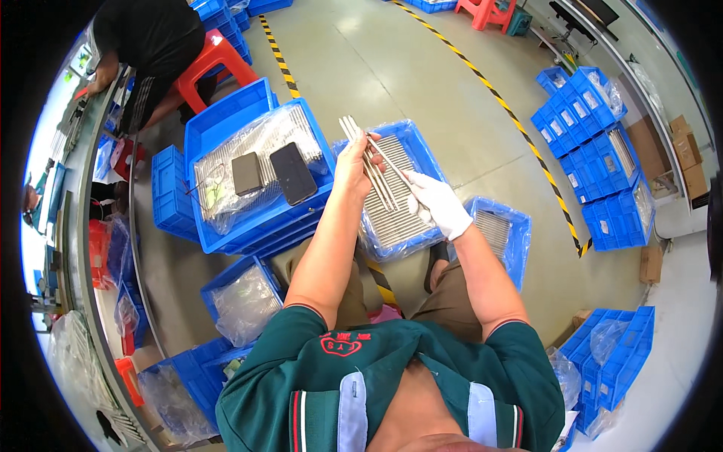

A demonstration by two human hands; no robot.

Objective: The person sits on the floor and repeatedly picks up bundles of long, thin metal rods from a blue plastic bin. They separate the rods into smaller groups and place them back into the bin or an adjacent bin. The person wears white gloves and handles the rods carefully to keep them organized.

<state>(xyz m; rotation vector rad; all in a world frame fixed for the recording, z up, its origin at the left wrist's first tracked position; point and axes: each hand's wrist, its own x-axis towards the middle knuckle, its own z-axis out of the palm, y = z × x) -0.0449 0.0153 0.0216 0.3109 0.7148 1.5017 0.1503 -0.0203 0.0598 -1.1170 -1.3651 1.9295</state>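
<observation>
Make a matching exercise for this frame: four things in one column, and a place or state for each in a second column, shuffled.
Things:
1. left hand
2. right hand
3. two dark flat devices
4. red stool

Places or states:
A. wears a white glove
B. on the plastic-covered blue crate
C. bare, holding thin metal rods
D. beside a seated co-worker at upper left

Pairs: 1-C, 2-A, 3-B, 4-D

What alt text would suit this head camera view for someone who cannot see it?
A seated person's bare left hand holds a bundle of thin metal rods; the white-gloved right hand grips their lower end, above a blue crate of similar rods. More blue crates stand around.
</observation>
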